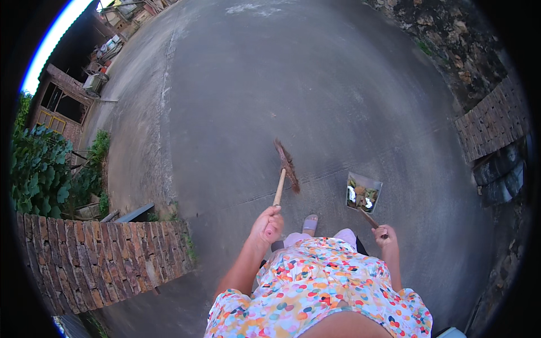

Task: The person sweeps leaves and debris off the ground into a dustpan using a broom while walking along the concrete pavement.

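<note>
My left hand [268, 224] is wrapped around the wooden handle of a broom [280, 186]. The broom's brown bristle head [286, 164] is out in front of me over the concrete; whether it touches the ground I cannot tell. On the other side, my right hand [384, 236] grips the thin handle [369, 218] of a dustpan [377, 184]. Inside the pan lie dry leaves [360, 192] and crumpled white scraps [352, 194]. Its far end points away from my body.
Grey concrete [236, 105] spreads ahead, with a seam crossing near my sandal [310, 222]. A brick wall [105, 257] stands at the left, leafy plants [40, 169] behind it. Rough stone [456, 46] and another brick wall [492, 118] border the right. A cart [95, 82] sits far left.
</note>
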`<state>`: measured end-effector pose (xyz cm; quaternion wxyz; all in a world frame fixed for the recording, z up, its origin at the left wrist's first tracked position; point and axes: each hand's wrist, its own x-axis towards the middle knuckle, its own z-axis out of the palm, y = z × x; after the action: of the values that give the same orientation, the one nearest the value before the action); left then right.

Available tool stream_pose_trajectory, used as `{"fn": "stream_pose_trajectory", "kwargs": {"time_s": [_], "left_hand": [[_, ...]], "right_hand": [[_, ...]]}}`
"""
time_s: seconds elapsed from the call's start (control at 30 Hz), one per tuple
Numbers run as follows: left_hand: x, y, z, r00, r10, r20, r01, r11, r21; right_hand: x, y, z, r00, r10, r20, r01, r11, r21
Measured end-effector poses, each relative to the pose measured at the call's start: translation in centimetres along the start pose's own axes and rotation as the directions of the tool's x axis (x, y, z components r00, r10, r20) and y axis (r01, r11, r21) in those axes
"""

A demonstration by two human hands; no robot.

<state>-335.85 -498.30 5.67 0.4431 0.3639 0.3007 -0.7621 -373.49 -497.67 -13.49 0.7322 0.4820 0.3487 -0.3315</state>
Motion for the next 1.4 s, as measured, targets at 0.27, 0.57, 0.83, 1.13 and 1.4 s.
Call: {"fn": "stream_pose_trajectory", "kwargs": {"time_s": [0.27,0.57,0.83,1.13,1.4], "left_hand": [[5.1,6.3,5.0,0.983,0.067,0.17,-0.016,0.959,-0.283],[11.0,17.1,16.0,0.938,0.331,0.104,-0.243,0.842,-0.482],[15.2,26.0,27.9,0.888,0.452,0.081,-0.327,0.747,-0.578],[22.8,37.9,37.3,0.905,0.396,0.155,-0.242,0.778,-0.579],[31.1,53.8,51.3,0.937,0.289,0.195,-0.15,0.839,-0.524]], "right_hand": [[3.3,-3.6,13.8,0.999,0.021,-0.03,-0.025,0.99,-0.138],[12.3,-6.9,31.0,0.995,0.046,-0.088,-0.06,0.984,-0.166],[17.1,-7.7,48.4,0.992,0.067,-0.109,-0.092,0.966,-0.243],[23.8,-9.7,65.7,0.994,0.083,-0.065,-0.096,0.967,-0.234],[28.3,-8.4,82.5,0.996,-0.022,-0.09,0.009,0.991,-0.135]]}}
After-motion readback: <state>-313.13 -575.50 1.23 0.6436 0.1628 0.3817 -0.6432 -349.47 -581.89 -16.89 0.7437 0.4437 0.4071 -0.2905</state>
